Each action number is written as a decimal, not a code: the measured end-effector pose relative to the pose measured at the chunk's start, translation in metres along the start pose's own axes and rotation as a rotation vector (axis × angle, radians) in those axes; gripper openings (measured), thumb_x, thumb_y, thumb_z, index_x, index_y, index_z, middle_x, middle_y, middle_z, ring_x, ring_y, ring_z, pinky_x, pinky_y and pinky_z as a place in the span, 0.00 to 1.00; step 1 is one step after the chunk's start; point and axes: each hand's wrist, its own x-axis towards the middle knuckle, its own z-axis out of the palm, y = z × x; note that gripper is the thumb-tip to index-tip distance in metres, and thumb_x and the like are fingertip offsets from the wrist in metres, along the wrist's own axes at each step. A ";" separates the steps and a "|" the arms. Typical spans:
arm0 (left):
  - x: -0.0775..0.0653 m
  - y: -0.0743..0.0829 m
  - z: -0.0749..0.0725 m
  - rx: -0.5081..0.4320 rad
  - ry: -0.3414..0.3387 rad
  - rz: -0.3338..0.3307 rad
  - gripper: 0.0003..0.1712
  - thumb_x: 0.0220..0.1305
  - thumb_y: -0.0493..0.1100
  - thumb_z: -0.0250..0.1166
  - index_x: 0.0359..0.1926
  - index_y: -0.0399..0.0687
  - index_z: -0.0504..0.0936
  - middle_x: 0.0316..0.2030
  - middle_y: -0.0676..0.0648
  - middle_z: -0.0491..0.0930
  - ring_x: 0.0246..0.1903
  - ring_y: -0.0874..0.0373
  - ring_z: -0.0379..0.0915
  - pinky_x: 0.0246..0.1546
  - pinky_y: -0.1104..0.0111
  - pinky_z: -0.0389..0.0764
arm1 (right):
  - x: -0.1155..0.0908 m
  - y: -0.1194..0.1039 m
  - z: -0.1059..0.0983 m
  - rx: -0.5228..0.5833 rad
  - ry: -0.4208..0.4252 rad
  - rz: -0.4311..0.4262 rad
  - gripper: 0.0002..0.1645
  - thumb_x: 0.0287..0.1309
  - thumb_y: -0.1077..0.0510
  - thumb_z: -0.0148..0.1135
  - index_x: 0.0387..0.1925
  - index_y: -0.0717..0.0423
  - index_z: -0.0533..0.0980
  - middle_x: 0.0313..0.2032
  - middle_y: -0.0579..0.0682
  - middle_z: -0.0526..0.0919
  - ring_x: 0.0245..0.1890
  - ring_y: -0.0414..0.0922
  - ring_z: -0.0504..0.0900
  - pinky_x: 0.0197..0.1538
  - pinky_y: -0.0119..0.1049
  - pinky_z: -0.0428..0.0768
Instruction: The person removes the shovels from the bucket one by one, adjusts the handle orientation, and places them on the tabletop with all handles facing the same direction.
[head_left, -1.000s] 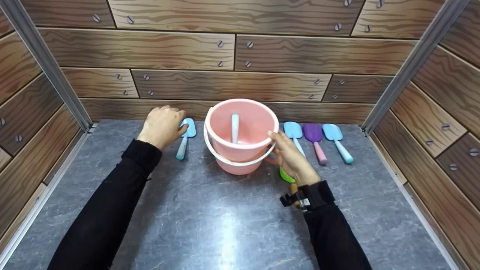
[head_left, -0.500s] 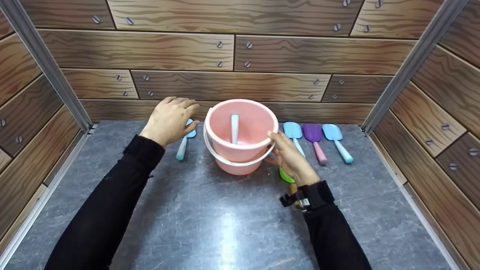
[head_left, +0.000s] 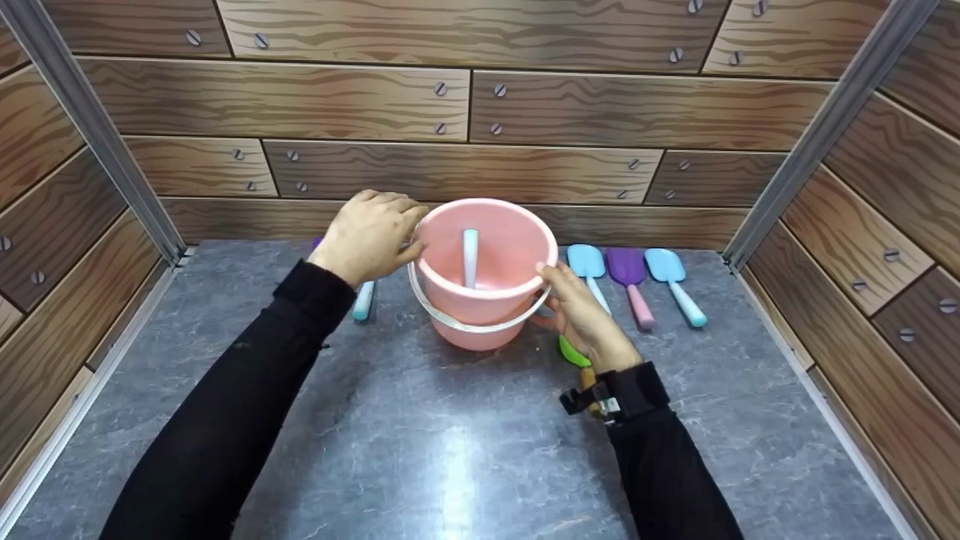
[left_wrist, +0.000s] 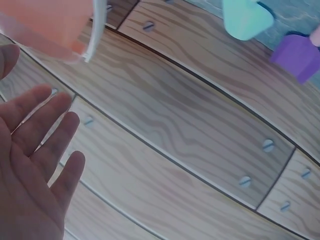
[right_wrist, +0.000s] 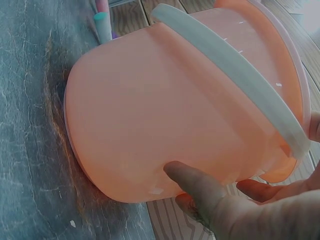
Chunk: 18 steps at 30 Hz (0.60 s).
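A pink bucket [head_left: 484, 322] with its white handle hanging down in front stands upright near the back wall. Out of its inside rises the pale blue handle of a toy shovel [head_left: 470, 259]. My right hand [head_left: 589, 315] grips the bucket at its right rim, thumb at the rim and fingers against the outer wall in the right wrist view. At the left rim is my left hand [head_left: 371, 236], its fingers loosely extended; the left wrist view shows that palm [left_wrist: 37, 155] holding nothing. Below the left hand lies a shovel with a turquoise handle [head_left: 364, 301], its blade hidden.
Right of the bucket lie a blue shovel [head_left: 586, 260], a purple one [head_left: 625, 265] and another blue one [head_left: 666, 264]. A green shovel [head_left: 574, 352] is partly covered by my right arm. Wood-patterned walls [head_left: 480, 172] enclose the grey tabletop [head_left: 375, 450] at the back and sides.
My left hand has moved right, from above the left blue shovel to the bucket's left rim, now covering that shovel's blade. My right hand and the bucket stay in place.
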 end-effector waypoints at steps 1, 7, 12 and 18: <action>0.002 0.002 0.000 0.001 -0.002 0.005 0.33 0.84 0.58 0.68 0.76 0.44 0.85 0.71 0.41 0.90 0.75 0.41 0.85 0.79 0.43 0.82 | 0.000 0.000 0.000 0.001 0.002 0.000 0.46 0.92 0.44 0.45 0.97 0.54 0.45 0.91 0.68 0.59 0.88 0.61 0.68 0.91 0.68 0.68; 0.017 0.017 -0.001 -0.018 -0.035 0.026 0.31 0.84 0.59 0.69 0.76 0.46 0.86 0.70 0.41 0.91 0.74 0.41 0.86 0.77 0.44 0.84 | 0.000 0.000 0.000 0.004 0.000 -0.004 0.45 0.92 0.45 0.45 0.96 0.55 0.45 0.90 0.68 0.60 0.88 0.61 0.68 0.91 0.70 0.67; 0.031 0.028 0.000 -0.060 -0.083 0.018 0.29 0.85 0.58 0.68 0.74 0.47 0.87 0.70 0.42 0.92 0.73 0.40 0.87 0.76 0.44 0.84 | 0.000 -0.001 -0.001 0.002 0.000 -0.006 0.48 0.92 0.45 0.45 0.97 0.55 0.42 0.92 0.68 0.57 0.92 0.64 0.63 0.92 0.70 0.66; 0.043 0.037 0.005 -0.119 -0.117 0.021 0.27 0.86 0.56 0.66 0.70 0.43 0.88 0.65 0.40 0.93 0.67 0.38 0.91 0.71 0.42 0.89 | 0.000 -0.001 0.000 -0.017 0.007 -0.002 0.47 0.92 0.44 0.45 0.97 0.54 0.43 0.91 0.68 0.59 0.88 0.59 0.69 0.89 0.66 0.73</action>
